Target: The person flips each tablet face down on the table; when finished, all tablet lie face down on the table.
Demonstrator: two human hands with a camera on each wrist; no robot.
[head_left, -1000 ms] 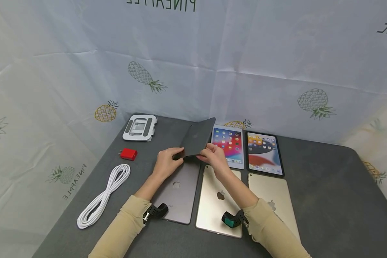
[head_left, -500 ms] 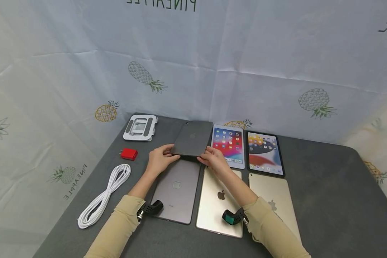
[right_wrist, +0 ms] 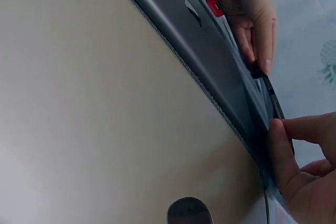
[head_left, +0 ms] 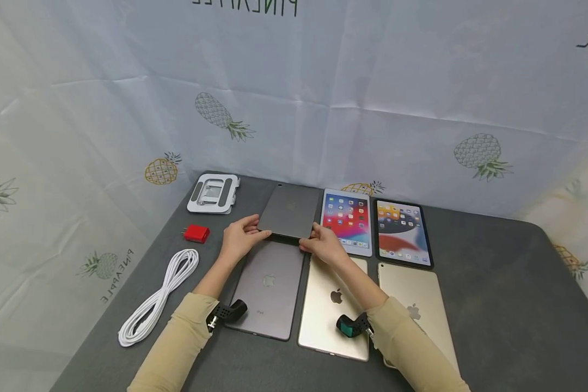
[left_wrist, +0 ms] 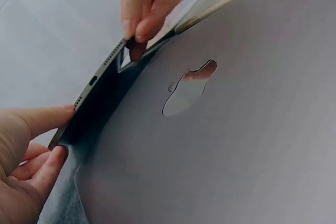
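A dark grey tablet [head_left: 290, 209] lies back up between my hands at the far side of the table, its near edge slightly raised. My left hand [head_left: 240, 238] pinches its near left corner between thumb and fingers. At the near right corner, my right hand [head_left: 325, 246] pinches it too. In the left wrist view, the held edge [left_wrist: 93, 81] shows a charging port and speaker holes. Just below it, a larger grey tablet [head_left: 269, 296] lies back up with a shiny logo. My right forearm passes over a gold tablet [head_left: 323, 321].
A white-framed tablet [head_left: 345, 218] and a black-framed tablet [head_left: 402, 228] lie with lit screens at the back. Another gold tablet [head_left: 416, 294] lies right. On the left are a white folding stand [head_left: 213, 194], a red charger plug [head_left: 196, 233] and a coiled white cable [head_left: 158, 299].
The dark grey tablet has come down from a steep tilt to nearly flat, back facing up. My left hand has shifted left and slightly up with its corner; the right hand has dropped slightly.
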